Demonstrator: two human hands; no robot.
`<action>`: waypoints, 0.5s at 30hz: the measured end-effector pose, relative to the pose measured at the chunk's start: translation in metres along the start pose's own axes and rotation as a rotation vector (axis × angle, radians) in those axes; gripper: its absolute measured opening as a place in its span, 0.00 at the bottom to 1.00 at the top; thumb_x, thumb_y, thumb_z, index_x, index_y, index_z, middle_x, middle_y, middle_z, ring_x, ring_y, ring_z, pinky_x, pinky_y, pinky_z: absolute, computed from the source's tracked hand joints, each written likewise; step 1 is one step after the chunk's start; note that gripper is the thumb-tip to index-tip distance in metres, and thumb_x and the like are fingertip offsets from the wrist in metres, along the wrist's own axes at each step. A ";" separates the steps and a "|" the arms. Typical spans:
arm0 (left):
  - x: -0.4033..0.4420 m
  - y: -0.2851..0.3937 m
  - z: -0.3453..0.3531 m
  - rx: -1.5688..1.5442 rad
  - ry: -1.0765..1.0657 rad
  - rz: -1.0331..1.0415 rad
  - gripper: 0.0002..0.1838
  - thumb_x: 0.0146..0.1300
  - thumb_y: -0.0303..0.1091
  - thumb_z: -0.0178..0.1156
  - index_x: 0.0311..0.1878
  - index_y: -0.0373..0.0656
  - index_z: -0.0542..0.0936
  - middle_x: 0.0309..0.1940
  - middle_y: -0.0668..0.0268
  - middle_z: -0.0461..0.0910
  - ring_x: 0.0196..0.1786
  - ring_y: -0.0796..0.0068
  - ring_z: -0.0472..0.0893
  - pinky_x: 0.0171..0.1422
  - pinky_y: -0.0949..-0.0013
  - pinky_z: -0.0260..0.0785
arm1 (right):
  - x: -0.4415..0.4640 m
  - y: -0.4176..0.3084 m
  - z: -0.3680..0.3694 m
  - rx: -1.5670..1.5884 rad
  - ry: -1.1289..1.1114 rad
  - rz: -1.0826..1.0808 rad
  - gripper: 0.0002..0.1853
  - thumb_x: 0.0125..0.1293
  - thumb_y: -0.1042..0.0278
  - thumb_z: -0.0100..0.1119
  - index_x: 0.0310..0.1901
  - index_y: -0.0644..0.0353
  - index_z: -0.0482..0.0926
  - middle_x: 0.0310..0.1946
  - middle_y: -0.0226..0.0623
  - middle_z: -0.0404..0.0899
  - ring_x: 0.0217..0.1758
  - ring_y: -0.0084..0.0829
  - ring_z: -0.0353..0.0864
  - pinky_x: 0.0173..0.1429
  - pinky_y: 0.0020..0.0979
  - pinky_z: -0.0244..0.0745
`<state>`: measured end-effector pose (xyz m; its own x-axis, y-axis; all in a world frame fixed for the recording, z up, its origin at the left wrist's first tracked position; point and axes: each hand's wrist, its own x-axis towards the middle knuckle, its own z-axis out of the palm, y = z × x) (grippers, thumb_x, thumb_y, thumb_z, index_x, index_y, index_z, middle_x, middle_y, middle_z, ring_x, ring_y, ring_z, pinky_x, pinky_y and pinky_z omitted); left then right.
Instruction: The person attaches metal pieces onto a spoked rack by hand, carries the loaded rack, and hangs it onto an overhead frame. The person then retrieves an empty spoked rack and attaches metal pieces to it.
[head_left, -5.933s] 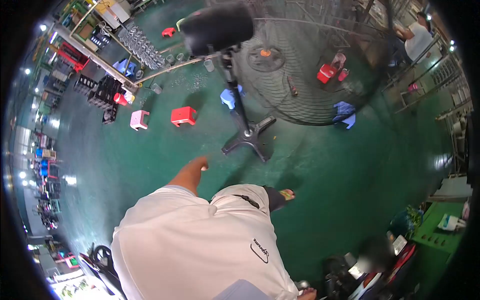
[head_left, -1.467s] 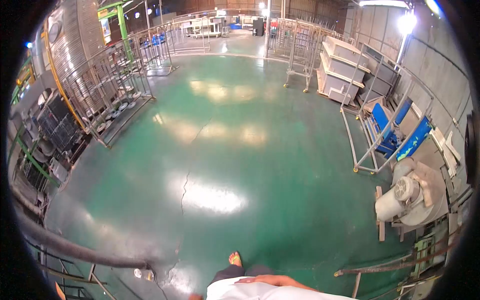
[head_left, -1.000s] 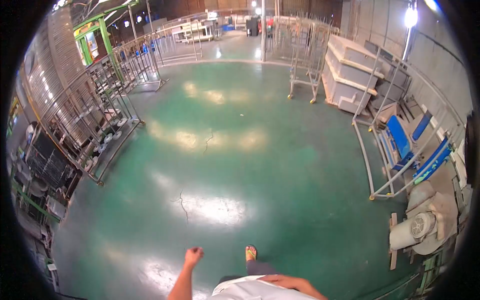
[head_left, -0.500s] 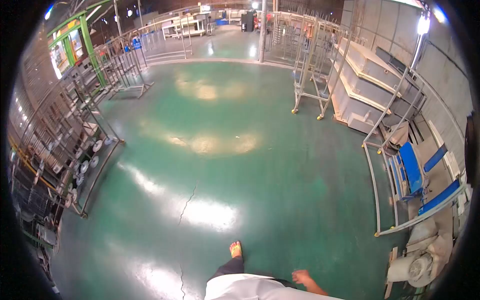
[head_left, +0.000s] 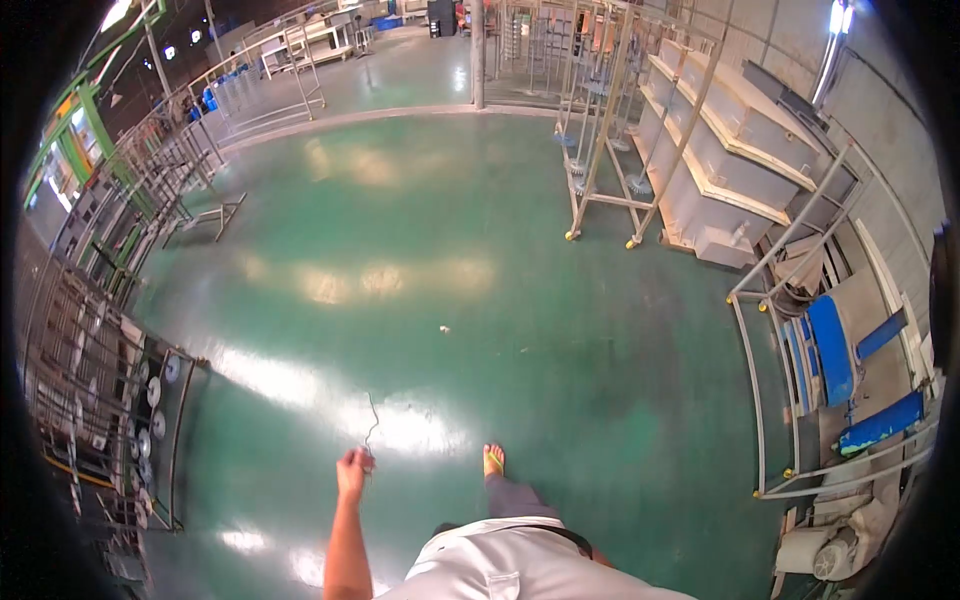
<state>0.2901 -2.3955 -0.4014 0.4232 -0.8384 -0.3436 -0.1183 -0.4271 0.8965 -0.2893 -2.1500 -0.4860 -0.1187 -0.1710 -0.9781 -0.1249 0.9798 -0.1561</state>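
Observation:
My left hand (head_left: 356,472) is out in front of my body at the lower middle, over the green floor (head_left: 560,350). Its fingers look curled, and whether anything small is in them is too small to tell. Of my right arm only a small patch of skin shows at the right edge of my white shirt (head_left: 530,565); the hand itself is hidden. One foot (head_left: 494,459) in a yellow-strapped sandal is forward on the floor.
Metal racks (head_left: 170,440) with round discs line the left. At the right are a wheeled frame (head_left: 752,400), stacked grey boxes (head_left: 730,140), blue panels (head_left: 830,350) and a motor (head_left: 820,555). A tall rack (head_left: 610,150) and a post (head_left: 478,55) rise further ahead.
The view has moved forward along the floor, and the left racks and right frame have come nearer. My left hand has swung into view; my right hand has gone out of sight.

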 end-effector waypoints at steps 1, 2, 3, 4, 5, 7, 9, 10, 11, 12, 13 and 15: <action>0.007 -0.002 0.021 0.020 -0.017 -0.107 0.19 0.69 0.44 0.56 0.37 0.33 0.81 0.27 0.59 0.84 0.28 0.72 0.82 0.30 0.68 0.73 | 0.011 -0.044 -0.008 0.009 -0.014 -0.023 0.15 0.58 0.60 0.64 0.45 0.58 0.83 0.37 0.43 0.84 0.38 0.38 0.83 0.42 0.38 0.79; 0.020 -0.026 0.036 0.043 -0.097 -0.217 0.17 0.68 0.42 0.58 0.33 0.34 0.81 0.25 0.60 0.83 0.26 0.73 0.81 0.27 0.68 0.72 | 0.023 -0.094 -0.020 0.013 -0.031 -0.066 0.15 0.58 0.61 0.64 0.45 0.58 0.83 0.36 0.42 0.84 0.37 0.37 0.84 0.41 0.38 0.79; 0.019 -0.049 0.052 0.186 -0.166 -0.387 0.15 0.66 0.40 0.59 0.31 0.35 0.81 0.23 0.61 0.82 0.23 0.73 0.79 0.26 0.67 0.71 | 0.031 -0.144 -0.033 0.024 -0.045 -0.109 0.15 0.57 0.61 0.64 0.44 0.58 0.83 0.35 0.42 0.84 0.37 0.37 0.84 0.40 0.38 0.79; 0.022 -0.134 0.055 0.503 -0.384 -0.006 0.14 0.65 0.38 0.59 0.33 0.36 0.82 0.28 0.59 0.82 0.27 0.69 0.80 0.28 0.64 0.73 | 0.035 -0.194 -0.043 0.026 -0.033 -0.155 0.14 0.57 0.62 0.64 0.44 0.58 0.83 0.35 0.42 0.84 0.36 0.37 0.84 0.40 0.37 0.79; 0.024 -0.195 0.061 0.782 -0.456 0.439 0.12 0.64 0.37 0.60 0.34 0.36 0.83 0.32 0.57 0.83 0.30 0.64 0.81 0.30 0.61 0.74 | 0.042 -0.249 -0.055 -0.015 0.035 -0.210 0.14 0.60 0.62 0.62 0.46 0.58 0.82 0.36 0.39 0.84 0.36 0.34 0.84 0.39 0.35 0.79; 0.026 -0.135 0.091 0.472 -0.478 -0.564 0.12 0.64 0.38 0.59 0.33 0.37 0.82 0.31 0.57 0.83 0.29 0.65 0.80 0.30 0.61 0.74 | 0.038 -0.366 -0.080 0.012 0.153 -0.302 0.13 0.63 0.64 0.59 0.47 0.59 0.81 0.37 0.36 0.84 0.37 0.30 0.85 0.40 0.34 0.80; 0.071 -0.099 0.116 0.477 -0.491 -0.695 0.12 0.64 0.38 0.59 0.33 0.38 0.82 0.30 0.58 0.83 0.29 0.66 0.80 0.30 0.61 0.73 | 0.043 -0.473 -0.099 0.090 0.223 -0.375 0.13 0.63 0.65 0.58 0.46 0.60 0.81 0.37 0.36 0.85 0.38 0.29 0.85 0.42 0.35 0.80; 0.106 -0.084 0.128 0.485 -0.502 -0.719 0.13 0.65 0.38 0.59 0.32 0.38 0.82 0.30 0.58 0.83 0.28 0.67 0.80 0.30 0.61 0.73 | 0.053 -0.524 -0.108 0.097 0.247 -0.412 0.13 0.63 0.66 0.58 0.47 0.60 0.81 0.38 0.36 0.85 0.38 0.29 0.85 0.42 0.35 0.80; 0.142 -0.070 0.141 0.492 -0.508 -0.730 0.13 0.65 0.39 0.59 0.32 0.38 0.82 0.29 0.59 0.83 0.28 0.67 0.80 0.30 0.61 0.73 | 0.065 -0.564 -0.115 0.106 0.271 -0.447 0.13 0.63 0.66 0.58 0.47 0.60 0.81 0.38 0.36 0.85 0.38 0.29 0.85 0.42 0.35 0.80; 0.177 -0.048 0.153 0.492 -0.511 -0.745 0.13 0.65 0.39 0.59 0.32 0.39 0.82 0.29 0.59 0.82 0.28 0.68 0.80 0.30 0.62 0.73 | 0.068 -0.603 -0.117 0.109 0.281 -0.424 0.13 0.63 0.66 0.58 0.47 0.60 0.81 0.38 0.36 0.85 0.39 0.29 0.85 0.42 0.34 0.80; 0.217 -0.031 0.166 0.493 -0.515 -0.752 0.13 0.65 0.39 0.59 0.31 0.39 0.82 0.28 0.59 0.82 0.27 0.68 0.79 0.30 0.62 0.73 | 0.078 -0.641 -0.116 0.116 0.290 -0.406 0.14 0.63 0.66 0.58 0.48 0.60 0.81 0.38 0.36 0.85 0.39 0.29 0.85 0.42 0.34 0.80; 0.305 0.008 0.192 0.488 -0.515 -0.749 0.13 0.65 0.40 0.59 0.30 0.40 0.82 0.27 0.60 0.82 0.27 0.69 0.79 0.30 0.62 0.72 | 0.094 -0.718 -0.109 0.129 0.274 -0.363 0.14 0.63 0.65 0.58 0.48 0.61 0.81 0.38 0.36 0.85 0.38 0.29 0.85 0.41 0.34 0.80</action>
<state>0.2455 -2.7204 -0.5527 0.1163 -0.2956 -0.9482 -0.3831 -0.8942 0.2317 -0.3181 -2.8810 -0.4506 -0.3480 -0.5089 -0.7873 -0.0851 0.8535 -0.5141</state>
